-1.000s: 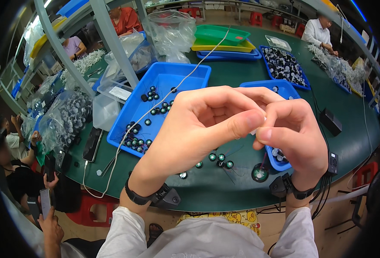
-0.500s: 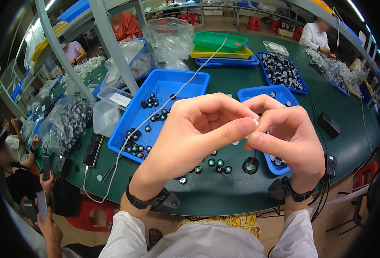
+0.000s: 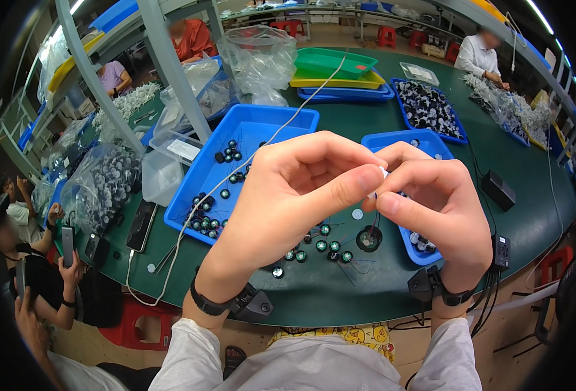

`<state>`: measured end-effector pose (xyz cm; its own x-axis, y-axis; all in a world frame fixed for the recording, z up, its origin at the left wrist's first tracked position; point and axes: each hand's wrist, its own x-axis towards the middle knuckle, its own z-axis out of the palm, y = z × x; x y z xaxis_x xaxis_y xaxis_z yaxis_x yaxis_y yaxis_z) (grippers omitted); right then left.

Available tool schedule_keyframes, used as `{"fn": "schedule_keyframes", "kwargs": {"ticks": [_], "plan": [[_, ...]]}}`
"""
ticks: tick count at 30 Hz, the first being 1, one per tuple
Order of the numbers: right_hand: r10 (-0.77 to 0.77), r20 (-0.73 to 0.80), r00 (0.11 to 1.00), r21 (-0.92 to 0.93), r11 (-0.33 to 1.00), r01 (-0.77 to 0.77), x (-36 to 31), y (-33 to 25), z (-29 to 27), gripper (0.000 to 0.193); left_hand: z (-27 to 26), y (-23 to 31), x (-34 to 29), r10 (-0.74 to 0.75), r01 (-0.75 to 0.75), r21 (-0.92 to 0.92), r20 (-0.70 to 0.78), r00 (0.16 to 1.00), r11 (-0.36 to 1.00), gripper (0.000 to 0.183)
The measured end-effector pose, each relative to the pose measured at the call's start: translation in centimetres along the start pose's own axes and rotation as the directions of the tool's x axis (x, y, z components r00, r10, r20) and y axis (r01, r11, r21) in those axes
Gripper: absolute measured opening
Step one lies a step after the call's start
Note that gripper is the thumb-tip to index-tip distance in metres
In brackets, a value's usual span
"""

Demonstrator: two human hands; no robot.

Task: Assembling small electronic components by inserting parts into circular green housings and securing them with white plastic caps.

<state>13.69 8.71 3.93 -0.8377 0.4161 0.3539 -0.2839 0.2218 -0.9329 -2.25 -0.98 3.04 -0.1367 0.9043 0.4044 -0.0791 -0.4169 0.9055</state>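
White small part (image 3: 380,173) sits pinched between the fingertips of the left hand (image 3: 294,195) and right hand (image 3: 434,208), above the green counter (image 3: 366,300) strewn with round black pieces (image 3: 330,246).

The left hand (image 3: 301,195) and right hand (image 3: 434,208) meet fingertip to fingertip, pinching a small white piece (image 3: 380,174) between them; beneath them small round black-and-teal components (image 3: 320,246) lie scattered on the green table (image 3: 366,117); a blue plastic tray (image 3: 232,163) sits just left of the left hand.
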Motion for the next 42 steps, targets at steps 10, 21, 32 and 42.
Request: {"fn": "schedule_keyframes", "kwargs": {"ticks": [10, 21, 32, 42], "plan": [[-0.007, 0.002, 1.000, -0.025, 1.000, 0.007, 0.08, -0.02, 0.06, 0.007, -0.04, -0.25, 0.09, 0.011, -0.010, 0.014, -0.016, 1.000, 1.000, 0.020], [-0.034, -0.029, 0.999, -0.061, 0.998, 0.032, 0.16, 0.52, -0.14, 0.004, -0.17, -0.11, 0.07, -0.034, 0.034, -0.017, 0.028, 0.999, 0.999, 0.018], [-0.004, 0.005, 1.000, -0.023, 1.000, 0.004, 0.11, 0.49, -0.39, 0.006, 0.00, -0.05, 0.04, -0.070, 0.070, 0.004, 0.036, 0.997, 0.998, 0.017], [0.008, -0.017, 1.000, -0.056, 0.998, -0.009, 0.31, 0.31, -0.24, 0.008, -0.21, -0.07, 0.12, -0.051, 0.050, 0.025, 0.009, 0.999, 0.998, 0.018]]}}
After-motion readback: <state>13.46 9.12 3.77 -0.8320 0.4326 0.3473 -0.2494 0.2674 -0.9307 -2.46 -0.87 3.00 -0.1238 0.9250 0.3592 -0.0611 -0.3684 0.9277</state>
